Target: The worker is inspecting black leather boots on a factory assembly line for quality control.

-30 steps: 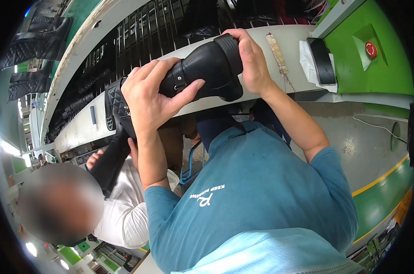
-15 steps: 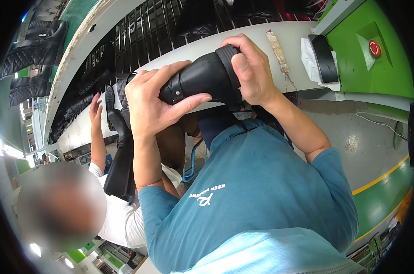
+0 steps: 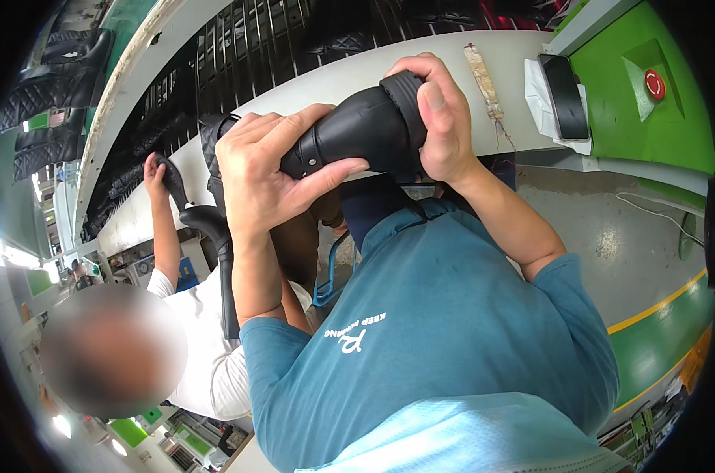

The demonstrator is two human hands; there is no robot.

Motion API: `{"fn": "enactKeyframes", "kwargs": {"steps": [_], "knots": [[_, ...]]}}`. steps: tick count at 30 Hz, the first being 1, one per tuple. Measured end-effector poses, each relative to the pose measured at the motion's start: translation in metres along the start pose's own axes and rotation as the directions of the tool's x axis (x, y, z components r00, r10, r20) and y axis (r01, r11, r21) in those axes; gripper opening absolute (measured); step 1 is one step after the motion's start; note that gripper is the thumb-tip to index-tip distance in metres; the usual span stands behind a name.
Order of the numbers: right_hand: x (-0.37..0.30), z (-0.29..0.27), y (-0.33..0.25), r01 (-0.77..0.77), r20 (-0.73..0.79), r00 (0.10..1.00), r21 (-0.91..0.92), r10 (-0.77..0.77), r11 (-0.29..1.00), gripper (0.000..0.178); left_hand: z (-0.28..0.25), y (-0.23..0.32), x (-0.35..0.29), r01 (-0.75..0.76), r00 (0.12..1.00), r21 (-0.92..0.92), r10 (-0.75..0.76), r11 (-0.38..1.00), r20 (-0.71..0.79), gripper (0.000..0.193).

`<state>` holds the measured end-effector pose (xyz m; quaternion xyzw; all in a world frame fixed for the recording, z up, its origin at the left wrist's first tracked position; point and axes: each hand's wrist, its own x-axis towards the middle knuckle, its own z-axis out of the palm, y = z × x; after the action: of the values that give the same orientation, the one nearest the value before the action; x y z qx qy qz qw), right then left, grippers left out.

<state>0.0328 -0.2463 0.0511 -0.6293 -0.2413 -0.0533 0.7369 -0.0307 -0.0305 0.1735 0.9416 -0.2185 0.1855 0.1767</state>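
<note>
A black boot (image 3: 360, 135) lies sideways between my two hands, above the white ledge. Around its ankle runs a narrow strap with a metal stud. My left hand (image 3: 259, 162) is closed round the ankle, thumb along the near side. At the other end, my right hand (image 3: 444, 118) grips the toe and the edge of the ribbed sole, its thumb pressed on the front. Part of the boot's shaft, quilted, shows past my left hand; my left hand and wrist hide the rest.
To my left, a co-worker's hand (image 3: 158, 177) holds another black boot (image 3: 207, 221). A roller conveyor (image 3: 251, 47) carries black quilted boots beyond the white ledge (image 3: 523, 87). On the right lie a worn taped stick (image 3: 483, 83) and a phone (image 3: 562, 98), beside a green panel with a red button (image 3: 655, 84).
The boot in my hands has shifted slightly right, with my grip unchanged. The co-worker's hand, previously apart from the other boot's sole end, now holds it, and that boot has turned.
</note>
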Motion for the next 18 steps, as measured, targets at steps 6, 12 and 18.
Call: {"fn": "enactKeyframes", "kwargs": {"steps": [6, 12, 18], "knots": [[0.003, 0.0, 0.002, 0.071, 0.021, 0.997, -0.069, -0.069, 0.995, 0.064, 0.001, 0.005, 0.0, 0.001, 1.0, 0.014, -0.001, 1.0, -0.014, 0.058], [0.005, -0.004, 0.001, 0.201, 0.007, 0.98, -0.033, -0.201, 0.979, 0.047, 0.003, 0.012, -0.001, 0.015, 1.0, 0.01, -0.015, 1.0, -0.017, 0.063], [0.004, 0.003, -0.003, 0.27, -0.001, 0.962, -0.125, -0.272, 0.955, 0.047, 0.01, -0.015, -0.011, -0.046, 0.998, -0.096, 0.041, 0.994, -0.052, 0.062]]}}
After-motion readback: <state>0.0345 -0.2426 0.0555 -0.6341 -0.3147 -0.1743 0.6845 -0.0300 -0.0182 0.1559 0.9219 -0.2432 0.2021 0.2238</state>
